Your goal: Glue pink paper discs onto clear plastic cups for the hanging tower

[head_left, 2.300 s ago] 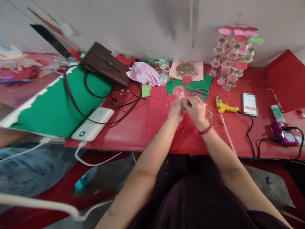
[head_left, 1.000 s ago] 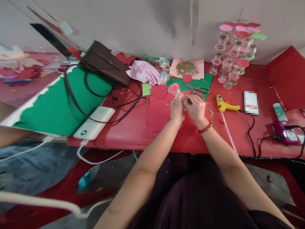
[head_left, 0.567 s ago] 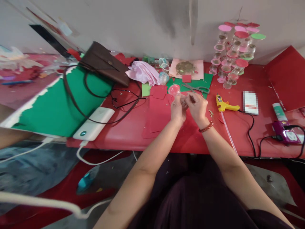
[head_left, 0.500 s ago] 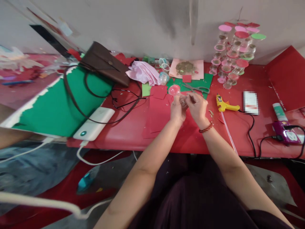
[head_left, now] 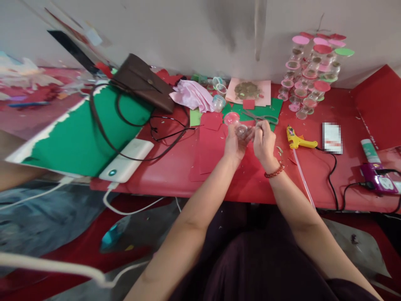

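Note:
Over the red table (head_left: 175,175), my left hand (head_left: 233,144) is wrapped round a small clear plastic cup (head_left: 242,131). My right hand (head_left: 263,142), with a red bead bracelet on its wrist, has its fingers pinched together at the cup's rim; what the fingers hold is too small to make out. A second small cup with a pink lid (head_left: 232,118) stands just beyond my left hand. Grey scissors (head_left: 261,118) lie on green paper (head_left: 269,106) just behind my hands.
A yellow glue gun (head_left: 297,141) with a black cord lies right of my hands. Stacked little cups with pink, red and green lids (head_left: 308,75) stand at the back right. A brown bag (head_left: 140,81), a green sheet (head_left: 78,133) and a white power bank (head_left: 127,160) lie left.
My hands have stayed together over the red paper. The clear cup now shows more plainly between them, and my right hand's fingers have closed in on its rim. The view shifted slightly.

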### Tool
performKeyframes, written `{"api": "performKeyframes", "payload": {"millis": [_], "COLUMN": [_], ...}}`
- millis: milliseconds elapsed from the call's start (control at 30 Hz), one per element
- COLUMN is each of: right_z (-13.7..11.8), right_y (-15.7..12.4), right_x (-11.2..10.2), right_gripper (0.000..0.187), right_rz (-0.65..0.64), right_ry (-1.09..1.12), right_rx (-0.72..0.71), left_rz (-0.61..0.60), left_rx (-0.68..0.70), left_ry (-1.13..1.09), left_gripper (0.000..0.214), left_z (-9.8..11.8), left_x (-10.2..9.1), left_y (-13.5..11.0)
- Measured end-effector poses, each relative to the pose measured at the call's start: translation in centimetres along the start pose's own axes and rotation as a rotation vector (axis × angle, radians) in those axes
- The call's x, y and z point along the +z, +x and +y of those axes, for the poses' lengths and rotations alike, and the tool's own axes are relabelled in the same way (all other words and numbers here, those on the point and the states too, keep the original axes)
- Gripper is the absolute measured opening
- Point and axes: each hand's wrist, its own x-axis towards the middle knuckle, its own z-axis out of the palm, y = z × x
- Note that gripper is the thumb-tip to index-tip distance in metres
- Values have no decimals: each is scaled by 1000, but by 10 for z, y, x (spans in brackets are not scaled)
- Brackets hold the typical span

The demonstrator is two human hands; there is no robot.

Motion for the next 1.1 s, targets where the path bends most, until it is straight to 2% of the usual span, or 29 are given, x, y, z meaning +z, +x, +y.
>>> {"api": "performKeyframes", "payload": {"millis": [167, 267, 467, 700, 800, 967, 1033, 1100], "right_z": [-5, -9, -4, -5, -7, -3, 0, 3], "right_y": [3, 4, 5, 8, 7, 9, 9, 9], "right_x": [-5, -6, 3, 10, 5, -4, -5, -6], "right_gripper": [12, 18, 15, 30, 30, 18, 17, 19], "right_rz": [5, 3, -15, -64, -29, 83, 133, 130], "right_ry": [125, 153, 353, 519, 441, 155, 74, 18], "right_rx": [-28, -31, 111, 137, 128, 61, 26, 19], "left_rz": [49, 39, 10, -37, -23, 5, 6, -4], "left_rx": [-17, 10, 25, 68, 77, 93, 90, 86], "left_ry": [-6, -21, -36, -14, -28, -33, -25, -11], "left_gripper": [36, 33, 34, 40, 38, 33, 33, 35], "left_z": [6, 5, 3, 1, 1, 2, 2, 1], "left_x": [4, 2, -4, -11, -12, -10, -9, -9], "left_y": [-3, -1, 6, 15, 15, 11, 10, 8]}}
